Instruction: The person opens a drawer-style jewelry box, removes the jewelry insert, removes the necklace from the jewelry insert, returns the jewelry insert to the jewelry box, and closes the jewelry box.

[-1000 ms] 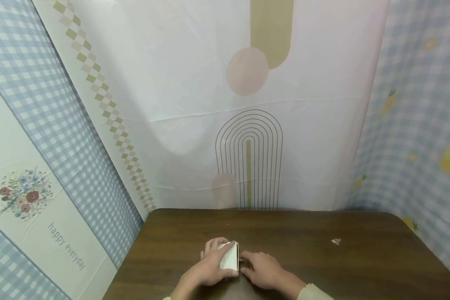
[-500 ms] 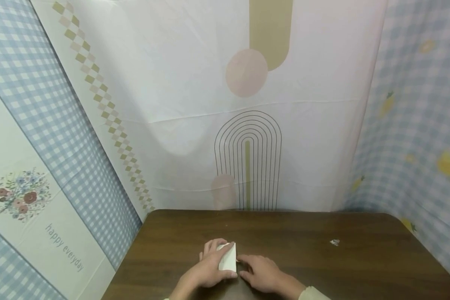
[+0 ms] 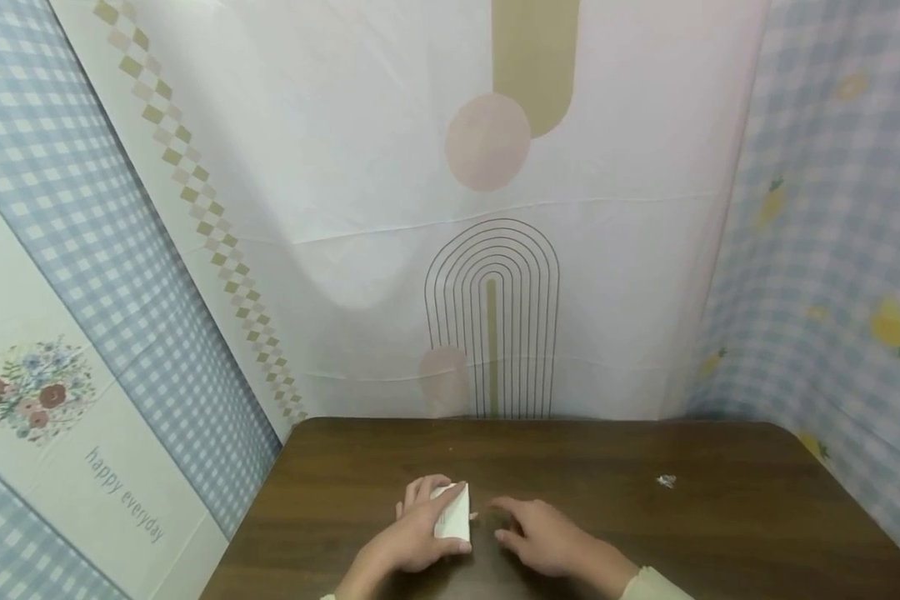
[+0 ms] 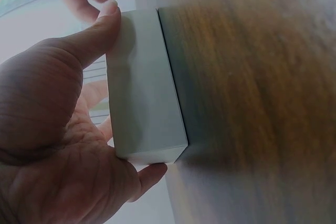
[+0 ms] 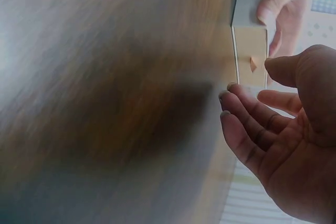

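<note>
My left hand point(image 3: 412, 533) grips a small white cardboard drawer box point(image 3: 453, 515) on the table, thumb on the near side and fingers across the top and far side. In the left wrist view the thumb presses one end of its long plain face point(image 4: 144, 82). At the right end, a tan inner panel point(image 5: 251, 40) sits within the white sleeve and bears a small tan pull tab point(image 5: 253, 64). My right hand point(image 3: 547, 533) is just right of the tab, apart from it, with relaxed, slightly bent fingers and nothing in them.
The brown wooden table point(image 3: 607, 454) has a rounded far edge against a white printed cloth point(image 3: 375, 333). A small crumpled silvery scrap point(image 3: 667, 481) lies at the right. Blue checked cloths point(image 3: 817, 250) hang at both sides.
My right hand has let go of the tab and moved right, away from the box. The dark strip at the box's right end no longer shows. My left hand keeps its grip.
</note>
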The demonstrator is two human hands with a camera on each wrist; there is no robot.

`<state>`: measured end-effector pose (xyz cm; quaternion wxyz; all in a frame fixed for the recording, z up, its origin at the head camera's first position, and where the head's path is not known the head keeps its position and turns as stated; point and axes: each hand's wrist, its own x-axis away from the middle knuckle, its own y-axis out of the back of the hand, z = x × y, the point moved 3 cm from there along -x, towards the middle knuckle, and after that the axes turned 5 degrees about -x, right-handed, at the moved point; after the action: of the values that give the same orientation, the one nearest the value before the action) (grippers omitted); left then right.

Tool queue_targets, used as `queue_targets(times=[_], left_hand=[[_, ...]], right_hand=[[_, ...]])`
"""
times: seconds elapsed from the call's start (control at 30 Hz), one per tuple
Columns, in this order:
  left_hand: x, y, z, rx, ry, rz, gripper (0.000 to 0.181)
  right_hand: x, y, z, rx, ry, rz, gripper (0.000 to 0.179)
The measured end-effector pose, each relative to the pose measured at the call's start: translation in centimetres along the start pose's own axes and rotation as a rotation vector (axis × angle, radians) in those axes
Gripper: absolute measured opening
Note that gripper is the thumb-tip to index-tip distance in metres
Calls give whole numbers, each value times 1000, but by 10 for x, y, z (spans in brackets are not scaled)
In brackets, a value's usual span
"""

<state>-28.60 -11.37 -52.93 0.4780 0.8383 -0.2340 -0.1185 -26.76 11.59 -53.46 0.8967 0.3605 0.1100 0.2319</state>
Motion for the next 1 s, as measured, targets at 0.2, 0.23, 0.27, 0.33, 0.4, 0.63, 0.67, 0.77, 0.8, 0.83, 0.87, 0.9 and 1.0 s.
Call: queue_targets(times=[0.2,0.23,0.27,0.33,0.4,0.63,0.67,0.77,0.8,0.83,0.87,0.9,1.0], left_hand=[[0,0,-1,-13,-6,-17,88],[0,-1,-1,-18,-8,-19,88],[0,-1,-2,-20,-10,-20,88],[0,-1,-2,-24,-20,-19,88],[1,-1,-2,-25,-32,-14,88],[-6,3,9,-86,-76,-13,86],[-8,4,11,-99,-76,-9,86],[-14,12,14,-129,-75,1,86],[-17,14,16,-130,-64,12,85],[-19,17,16,-126,-57,18,85],[-21,19,17,-131,-44,25,85],[-23,22,18,-123,-37,31,85],[-30,28,23,-108,-14,40,85]], right_hand=[[15,17,-4,17,-2,-32,45],[17,18,-5,17,-5,-33,45],[19,20,-6,19,-8,-36,45],[22,21,-6,23,-12,-43,46],[25,22,-7,24,-9,-50,50],[30,23,-11,37,31,-80,59],[30,23,-12,36,31,-84,59],[32,24,-15,37,23,-92,59],[33,24,-16,38,21,-92,59],[34,24,-17,40,21,-92,59],[35,25,-18,41,20,-92,59],[36,25,-18,40,21,-91,59],[39,23,-21,29,17,-79,59]])
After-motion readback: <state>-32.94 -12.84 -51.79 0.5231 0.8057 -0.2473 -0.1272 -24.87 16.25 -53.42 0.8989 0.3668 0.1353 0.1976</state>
